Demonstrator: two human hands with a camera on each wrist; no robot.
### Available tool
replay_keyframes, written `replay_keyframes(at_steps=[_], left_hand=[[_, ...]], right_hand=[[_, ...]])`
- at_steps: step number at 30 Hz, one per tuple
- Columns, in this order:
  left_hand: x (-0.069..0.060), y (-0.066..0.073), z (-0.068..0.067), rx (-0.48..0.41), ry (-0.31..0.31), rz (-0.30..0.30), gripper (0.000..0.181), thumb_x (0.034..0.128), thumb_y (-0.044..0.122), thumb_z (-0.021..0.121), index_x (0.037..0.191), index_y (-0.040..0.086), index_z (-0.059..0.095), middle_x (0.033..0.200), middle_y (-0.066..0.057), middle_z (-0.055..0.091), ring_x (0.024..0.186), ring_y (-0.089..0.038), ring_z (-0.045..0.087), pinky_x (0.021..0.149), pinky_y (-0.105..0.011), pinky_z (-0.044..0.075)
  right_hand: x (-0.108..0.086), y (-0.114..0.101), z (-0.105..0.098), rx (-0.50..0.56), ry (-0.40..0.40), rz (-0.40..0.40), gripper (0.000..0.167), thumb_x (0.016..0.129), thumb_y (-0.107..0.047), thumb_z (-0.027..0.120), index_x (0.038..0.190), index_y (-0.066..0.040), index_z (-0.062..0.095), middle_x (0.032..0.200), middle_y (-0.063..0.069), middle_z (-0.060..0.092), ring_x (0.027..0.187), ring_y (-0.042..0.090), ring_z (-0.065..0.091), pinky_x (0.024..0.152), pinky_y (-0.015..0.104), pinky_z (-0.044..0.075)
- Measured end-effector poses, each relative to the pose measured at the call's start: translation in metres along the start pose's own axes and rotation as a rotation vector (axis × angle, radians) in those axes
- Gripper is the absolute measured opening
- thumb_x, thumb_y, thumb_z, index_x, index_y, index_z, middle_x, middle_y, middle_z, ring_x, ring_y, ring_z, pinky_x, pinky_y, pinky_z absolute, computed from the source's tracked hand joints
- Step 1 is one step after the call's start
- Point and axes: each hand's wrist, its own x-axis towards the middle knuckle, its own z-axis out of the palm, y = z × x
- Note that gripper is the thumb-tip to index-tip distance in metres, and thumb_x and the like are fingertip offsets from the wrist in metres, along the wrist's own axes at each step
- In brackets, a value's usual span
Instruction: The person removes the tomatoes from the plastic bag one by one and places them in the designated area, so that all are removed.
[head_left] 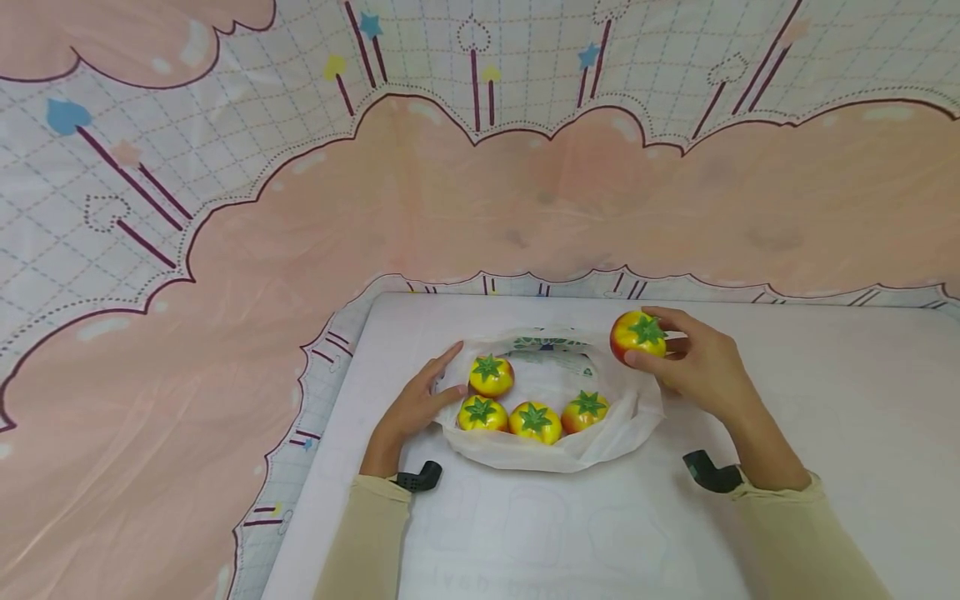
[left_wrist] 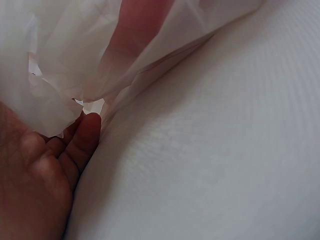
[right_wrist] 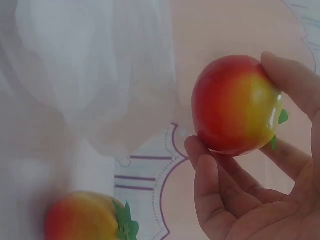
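Note:
A white, thin plastic bag [head_left: 630, 425] lies spread open on the table. Inside it sit several yellow-and-red toy tomatoes with green star-shaped leaves, including one at the back left [head_left: 492, 377] and one at the right [head_left: 585, 411]. My left hand [head_left: 412, 404] holds the bag's left rim, thumb on the inner side; thin plastic covers part of its fingers in the left wrist view. Over the bag's back right rim, my right hand [head_left: 701, 362] grips another toy tomato [right_wrist: 237, 105] between thumb and fingers. A second tomato [right_wrist: 82, 220] shows low in the right wrist view.
The white table [head_left: 847, 400] extends to both sides of the bag and in front of it. Behind stands a pink and white patterned cloth [head_left: 525, 200]. A small black device [head_left: 712, 472] sits at each wrist, by the beige sleeves.

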Motion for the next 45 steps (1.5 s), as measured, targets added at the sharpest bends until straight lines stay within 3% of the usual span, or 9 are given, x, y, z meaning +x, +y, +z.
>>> replay_keyframes(at_steps=[15,26,45], left_hand=[[0.0,-0.002,0.0,0.004,0.0,-0.005,0.073,0.0936,0.046,0.069,0.157,0.049,0.032,0.169,-0.003,0.028,0.157,-0.038,0.022,0.118,-0.074,0.02],[0.0,-0.001,0.001,-0.002,0.007,-0.003,0.073,0.0932,0.046,0.07,0.156,0.049,0.033,0.169,-0.001,0.028,0.157,-0.037,0.021,0.119,-0.073,0.019],[0.001,-0.001,0.001,-0.001,0.007,-0.001,0.073,0.0932,0.045,0.071,0.156,0.05,0.033,0.169,0.0,0.028,0.157,-0.036,0.022,0.119,-0.072,0.02]], right_hand=[[-0.003,0.017,-0.01,-0.017,0.03,0.068,0.084,0.088,-0.061,0.071,0.157,-0.025,0.041,0.147,0.026,0.05,0.124,0.048,0.058,0.09,0.056,0.06],[-0.004,0.03,-0.02,-0.021,0.032,0.13,0.093,0.085,-0.07,0.067,0.159,-0.024,0.037,0.152,0.026,0.046,0.128,0.049,0.053,0.093,0.058,0.058],[-0.009,0.055,-0.037,-0.047,0.064,0.163,0.088,0.09,-0.065,0.065,0.161,-0.023,0.033,0.154,0.028,0.043,0.129,0.052,0.051,0.09,0.062,0.057]])
